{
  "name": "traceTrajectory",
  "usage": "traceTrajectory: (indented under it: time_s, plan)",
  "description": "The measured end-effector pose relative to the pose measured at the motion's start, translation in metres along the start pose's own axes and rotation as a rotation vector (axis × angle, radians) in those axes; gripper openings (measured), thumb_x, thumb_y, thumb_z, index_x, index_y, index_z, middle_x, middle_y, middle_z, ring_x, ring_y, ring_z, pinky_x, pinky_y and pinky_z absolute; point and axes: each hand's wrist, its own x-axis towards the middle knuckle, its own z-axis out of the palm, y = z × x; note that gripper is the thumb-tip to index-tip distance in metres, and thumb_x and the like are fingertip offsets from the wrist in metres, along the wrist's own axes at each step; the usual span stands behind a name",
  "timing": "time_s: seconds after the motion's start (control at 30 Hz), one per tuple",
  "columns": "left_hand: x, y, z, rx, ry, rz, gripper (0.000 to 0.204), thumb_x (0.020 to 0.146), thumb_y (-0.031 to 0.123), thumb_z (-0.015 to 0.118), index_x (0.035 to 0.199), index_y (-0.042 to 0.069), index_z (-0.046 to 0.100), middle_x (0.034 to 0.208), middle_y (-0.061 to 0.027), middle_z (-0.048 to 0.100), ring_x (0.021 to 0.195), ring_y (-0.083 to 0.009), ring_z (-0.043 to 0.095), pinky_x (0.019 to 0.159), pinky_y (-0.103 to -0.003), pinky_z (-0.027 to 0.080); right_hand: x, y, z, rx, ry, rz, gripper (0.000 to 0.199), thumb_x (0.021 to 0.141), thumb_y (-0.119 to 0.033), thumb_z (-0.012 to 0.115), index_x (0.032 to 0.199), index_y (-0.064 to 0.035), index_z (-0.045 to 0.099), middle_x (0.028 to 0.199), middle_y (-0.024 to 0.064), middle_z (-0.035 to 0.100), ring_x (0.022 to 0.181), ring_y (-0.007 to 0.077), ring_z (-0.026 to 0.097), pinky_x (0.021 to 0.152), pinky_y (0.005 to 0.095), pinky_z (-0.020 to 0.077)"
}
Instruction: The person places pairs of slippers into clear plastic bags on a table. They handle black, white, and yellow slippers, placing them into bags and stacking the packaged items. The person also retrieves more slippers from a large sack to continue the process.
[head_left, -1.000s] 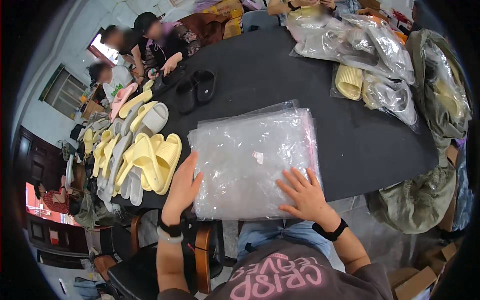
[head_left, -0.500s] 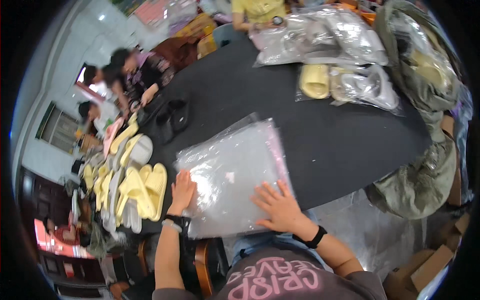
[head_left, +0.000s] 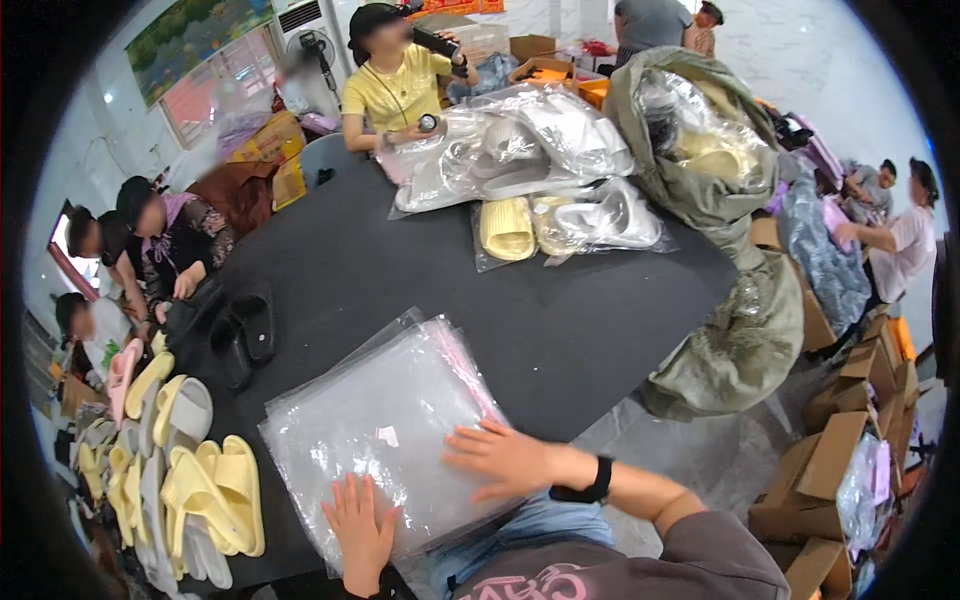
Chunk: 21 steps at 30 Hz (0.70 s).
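The black table (head_left: 590, 320) curves along its right edge from the stack of clear plastic bags (head_left: 360, 410) up towards the olive sack (head_left: 725, 350); the stack lies at the person's side of the table, close to the blue jeans (head_left: 560, 522), with a broad span of tabletop between it and the bagged slippers (head_left: 506, 232) at the far side; on the left, yellow slippers (head_left: 240, 490) stand near it, leaving a narrower strip.

The left hand (head_left: 361, 530) rests palm down on the near part of the stack, fingers straight and slightly parted; the right hand (head_left: 505, 460) lies flat across its right side, fingers extended and spread leftward; neither grips anything.

The bags are thin, glossy film, roughly rectangular, their edges slightly fanned; a pink strip (head_left: 462, 365) runs down the right side and a small white label (head_left: 388, 435) shows near the middle; the yellow slippers have ribbed, matte surfaces; the sack is creased cloth.
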Motion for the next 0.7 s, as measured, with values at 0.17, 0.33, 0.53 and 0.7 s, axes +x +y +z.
traceTrajectory:
  time_s: [0.17, 0.33, 0.53, 0.7]
  plan:
    - [-0.009, -0.009, 0.019, 0.047, 0.16, 0.013, 0.069, 0.091, 0.048, 0.055, 0.148, 0.01, 0.043, 0.156, -0.0193, 0.032, 0.146, -0.0425, 0.022, 0.117, -0.063, 0.006, 0.003, 0.075, -0.126, 0.077, 0.286, 0.228, 0.065, 0.095, -0.034, 0.063, 0.145, 0.0004, 0.04, 0.148, 0.0211, 0.044, 0.135, 0.033, 0.044, 0.113, 0.0417, 0.0359]
    - [-0.003, -0.005, 0.017, 0.01, 0.194, 0.052, 0.067, 0.091, 0.048, 0.054, 0.147, 0.011, 0.044, 0.155, -0.0177, 0.035, 0.146, -0.0411, 0.022, 0.117, -0.062, 0.006, -0.065, 0.202, -0.225, -0.735, 0.605, 0.939, 0.055, 0.073, -0.005, 0.068, 0.127, -0.0092, 0.054, 0.129, 0.0125, 0.057, 0.121, 0.0336, 0.054, 0.097, 0.044, 0.0469]
    - [-0.01, -0.006, 0.01, 0.006, 0.155, -0.015, 0.066, 0.092, 0.05, 0.053, 0.148, 0.014, 0.044, 0.156, -0.0156, 0.034, 0.146, -0.0398, 0.024, 0.117, -0.063, 0.007, -0.098, 0.258, -0.234, -1.232, 0.263, 0.811, 0.045, 0.072, -0.015, 0.076, 0.115, -0.0152, 0.063, 0.123, 0.0024, 0.06, 0.136, 0.0219, 0.042, 0.107, 0.0425, 0.0374]
    - [-0.008, -0.013, 0.02, 0.062, 0.206, 0.029, 0.067, 0.092, 0.049, 0.054, 0.148, 0.015, 0.043, 0.156, -0.0145, 0.034, 0.145, -0.0397, 0.025, 0.117, -0.063, 0.008, -0.08, 0.244, -0.234, -1.171, 0.155, 0.722, 0.011, 0.085, -0.027, 0.064, 0.085, -0.0177, 0.069, 0.087, -0.0003, 0.068, 0.098, 0.0209, 0.064, 0.097, 0.0408, 0.0409]
